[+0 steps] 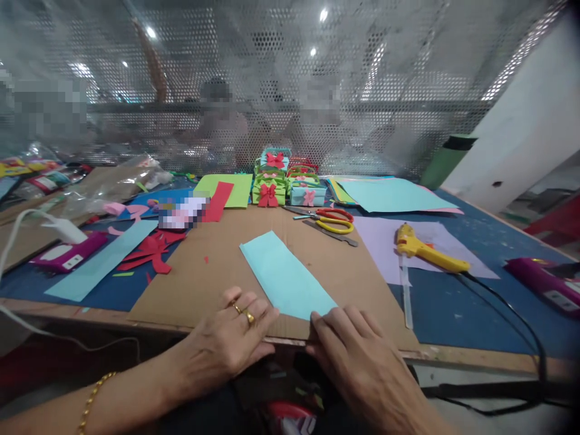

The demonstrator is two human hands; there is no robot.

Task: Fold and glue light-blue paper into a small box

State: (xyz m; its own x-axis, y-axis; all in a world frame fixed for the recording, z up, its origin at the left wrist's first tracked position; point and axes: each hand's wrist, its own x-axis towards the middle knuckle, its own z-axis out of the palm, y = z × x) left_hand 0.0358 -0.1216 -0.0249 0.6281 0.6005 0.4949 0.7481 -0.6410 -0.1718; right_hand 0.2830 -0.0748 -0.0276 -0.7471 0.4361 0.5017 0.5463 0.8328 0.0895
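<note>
A light blue paper strip (287, 278) lies flat and slanted on a brown cardboard sheet (217, 254). My left hand (240, 329), with gold rings, closes over the cardboard's front edge, fingers on top and thumb lower down; its index fingertip is at the strip's near corner. To the right, my right hand (351, 344) bends over the same edge, and its index fingertip meets the strip's near right end. Beyond the strip lie scissors (333, 220) with red and yellow handles and a dark flat blade (335, 234).
Small paper boxes with bows (268, 194) stand at the back. Coloured sheets (399, 194) and a yellow glue gun (428, 252) on lilac paper (374, 241) are to the right. Red scraps (151, 249), a blue strip (102, 263) and a purple power strip (72, 251) lie left.
</note>
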